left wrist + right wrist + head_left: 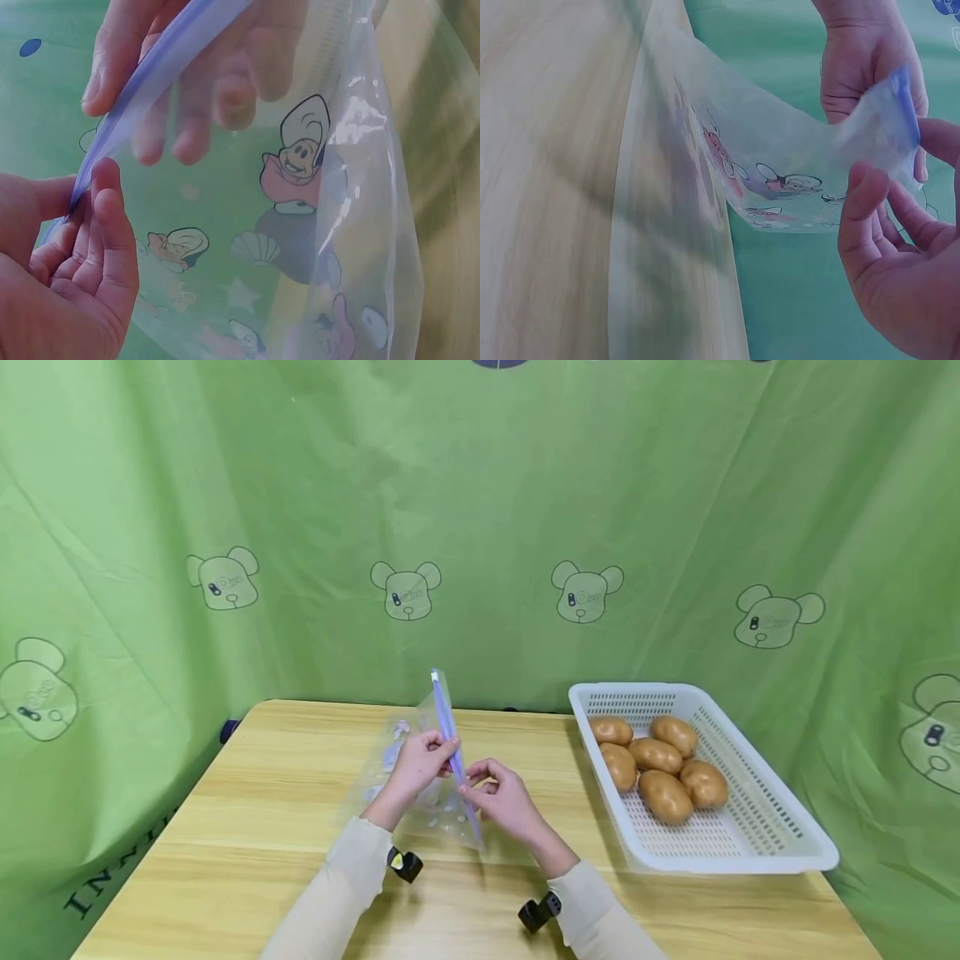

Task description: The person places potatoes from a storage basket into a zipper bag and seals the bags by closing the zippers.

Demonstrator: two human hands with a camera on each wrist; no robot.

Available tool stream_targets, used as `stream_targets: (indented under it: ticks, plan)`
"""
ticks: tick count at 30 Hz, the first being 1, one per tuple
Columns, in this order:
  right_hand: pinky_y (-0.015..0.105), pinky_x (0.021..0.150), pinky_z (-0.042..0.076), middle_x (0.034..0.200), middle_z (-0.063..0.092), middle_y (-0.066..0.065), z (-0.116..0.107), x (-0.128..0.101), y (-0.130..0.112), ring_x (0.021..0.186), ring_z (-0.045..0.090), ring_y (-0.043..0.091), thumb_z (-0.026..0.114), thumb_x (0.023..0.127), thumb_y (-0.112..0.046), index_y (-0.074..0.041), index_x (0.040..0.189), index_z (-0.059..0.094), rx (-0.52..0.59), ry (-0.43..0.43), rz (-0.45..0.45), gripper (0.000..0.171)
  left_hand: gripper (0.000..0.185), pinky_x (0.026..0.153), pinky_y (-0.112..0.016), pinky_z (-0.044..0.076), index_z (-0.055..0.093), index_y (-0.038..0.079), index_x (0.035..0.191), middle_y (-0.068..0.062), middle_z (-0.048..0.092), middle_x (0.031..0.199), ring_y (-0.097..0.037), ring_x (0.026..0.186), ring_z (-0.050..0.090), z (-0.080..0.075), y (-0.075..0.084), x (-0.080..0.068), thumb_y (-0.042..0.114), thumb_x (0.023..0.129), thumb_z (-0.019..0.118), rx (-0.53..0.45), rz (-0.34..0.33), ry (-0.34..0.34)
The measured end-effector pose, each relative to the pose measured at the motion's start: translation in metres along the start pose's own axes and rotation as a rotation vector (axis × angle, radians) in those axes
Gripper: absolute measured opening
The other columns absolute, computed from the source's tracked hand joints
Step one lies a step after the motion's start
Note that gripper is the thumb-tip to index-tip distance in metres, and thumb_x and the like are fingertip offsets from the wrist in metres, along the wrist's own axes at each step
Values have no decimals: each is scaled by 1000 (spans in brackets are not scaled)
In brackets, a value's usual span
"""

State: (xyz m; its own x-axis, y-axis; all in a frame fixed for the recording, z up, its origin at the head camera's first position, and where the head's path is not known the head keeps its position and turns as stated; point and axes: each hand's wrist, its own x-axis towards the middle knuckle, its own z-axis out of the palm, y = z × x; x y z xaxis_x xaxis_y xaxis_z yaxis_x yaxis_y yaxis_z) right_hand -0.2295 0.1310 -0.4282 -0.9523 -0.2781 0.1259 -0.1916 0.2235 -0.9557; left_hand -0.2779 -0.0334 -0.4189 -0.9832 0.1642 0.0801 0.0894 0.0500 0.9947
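A clear zip-lock bag (427, 797) with cartoon prints stands slanted over the table, its purple zip strip (444, 714) running from upper left to lower right. A white slider (435, 676) sits at the strip's far end. My left hand (422, 764) pinches the strip near its middle between thumb and fingers. Lower along the same strip, my right hand (504, 797) pinches it from the right. Through the film in the left wrist view, several right-hand fingers (234, 101) show behind the bag (247, 240). The bag looks flat, with only prints visible on it.
On the right of the wooden table (247, 810) stands a white perforated basket (757, 768) with several brown potatoes (666, 797) in it. A green curtain (480, 510) with bear-head prints hangs behind the table. Each sleeve carries a small black wrist camera (405, 865).
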Motion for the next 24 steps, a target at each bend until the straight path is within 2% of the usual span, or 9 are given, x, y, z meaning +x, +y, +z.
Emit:
stream_targets:
  ticks: [2,6,10,14,19,24]
  plan:
    - [34,51,51,94,57,13,0,3,7,60,54,15,65,88,-5,8,108,55,44,-9,1,26,19,55,-23,53,60,-8,83,-7,64,69,-11,55,58,0,1,-1,8,93,59,-1,4,-1]
    - [25,48,49,92,55,9,0,10,27,57,55,12,63,88,-4,9,109,53,147,-12,13,27,21,56,-23,53,57,-11,84,-7,63,69,-10,56,57,1,17,-10,7,95,55,-8,-5,-25]
    - [22,47,48,88,55,6,1,11,30,53,52,10,59,89,-1,12,109,52,205,-4,37,25,24,57,-24,53,54,-8,84,-5,60,70,-11,57,56,-1,2,0,10,99,49,-28,-29,-53]
    - [22,46,48,85,56,5,-1,11,28,54,52,11,56,89,3,15,108,51,230,-7,62,23,23,57,-25,53,55,-5,84,-3,59,69,-11,57,56,-1,-12,7,13,99,50,-39,-31,-42]
    - [24,47,49,83,56,5,-2,11,26,56,52,12,54,87,7,16,107,51,226,-7,75,22,15,58,-27,54,55,-4,88,-3,61,70,-12,57,57,-1,-12,5,8,96,54,-6,5,-36]
    - [22,47,48,81,57,5,-1,11,27,56,52,11,56,86,6,17,106,50,233,39,86,23,7,60,-31,56,53,-4,92,-6,62,72,-15,59,59,-6,-10,2,3,92,56,51,45,-39]
